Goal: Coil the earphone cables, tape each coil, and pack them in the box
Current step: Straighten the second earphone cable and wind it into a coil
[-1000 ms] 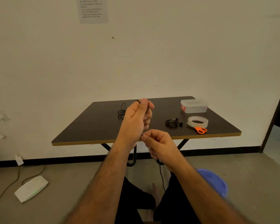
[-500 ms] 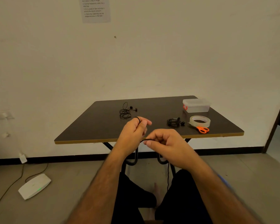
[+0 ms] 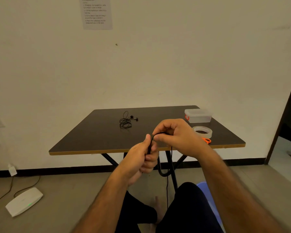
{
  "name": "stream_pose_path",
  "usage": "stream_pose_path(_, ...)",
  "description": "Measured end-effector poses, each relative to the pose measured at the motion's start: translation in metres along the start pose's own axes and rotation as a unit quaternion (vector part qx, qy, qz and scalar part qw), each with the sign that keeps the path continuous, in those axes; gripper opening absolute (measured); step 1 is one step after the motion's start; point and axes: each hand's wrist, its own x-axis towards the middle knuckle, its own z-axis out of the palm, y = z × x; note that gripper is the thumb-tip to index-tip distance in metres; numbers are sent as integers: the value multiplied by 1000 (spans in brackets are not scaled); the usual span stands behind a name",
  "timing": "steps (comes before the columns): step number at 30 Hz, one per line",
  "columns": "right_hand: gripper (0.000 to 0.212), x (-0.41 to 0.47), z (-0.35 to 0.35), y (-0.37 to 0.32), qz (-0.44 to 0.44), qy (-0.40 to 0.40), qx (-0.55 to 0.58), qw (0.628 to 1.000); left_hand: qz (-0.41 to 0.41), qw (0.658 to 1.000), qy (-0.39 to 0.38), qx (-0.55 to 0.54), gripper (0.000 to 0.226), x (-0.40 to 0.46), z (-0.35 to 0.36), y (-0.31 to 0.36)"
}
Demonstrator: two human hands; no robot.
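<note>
My left hand (image 3: 141, 158) grips loops of a black earphone cable (image 3: 152, 140) in front of the table's near edge. My right hand (image 3: 175, 133) pinches the same cable just above it, and a loose end (image 3: 167, 190) hangs down between my knees. A second black earphone set (image 3: 125, 122) lies loosely tangled on the dark table (image 3: 94, 137). At the table's right stand a clear lidded box with orange clasps (image 3: 198, 116), a roll of clear tape (image 3: 202, 131) and orange-handled scissors (image 3: 207, 140). My right hand hides the coiled set seen earlier near the tape.
A white device with a green light (image 3: 23, 200) and its wire lie on the floor at left. A blue stool edge (image 3: 207, 192) shows under my right leg. A printed sheet (image 3: 97, 12) hangs on the wall; a dark doorway (image 3: 289, 115) opens at right.
My right hand rose from below my left hand and carried the cable up and over it. My left hand dropped lower, down to the table's edge.
</note>
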Motion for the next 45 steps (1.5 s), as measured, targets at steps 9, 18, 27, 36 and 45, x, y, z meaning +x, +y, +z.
stream_pose_path(9, 14, -4, 11, 21, 71, 4, 195, 978, 0, 994, -70, -89, 41, -1, 9, 6)
stream_pose_path(18, 24, -20, 54, 42, 139, -4, 244, 960, 78, 977, -65, -189, 34, 3, 7, 14)
stream_pose_path(27, 19, -43, 70, 26, 167, -138, 109, 970, 180, 978, 102, -21, 30, 7, -9, 18)
stream_pose_path(36, 13, -31, 45, -5, 86, -83, -15, 993, 206, 943, 184, 188, 28, 11, -8, 12)
stream_pose_path(45, 11, -9, 17, -4, -5, -23, -96, 995, 124, 956, 153, 217, 42, 13, 0, 6)
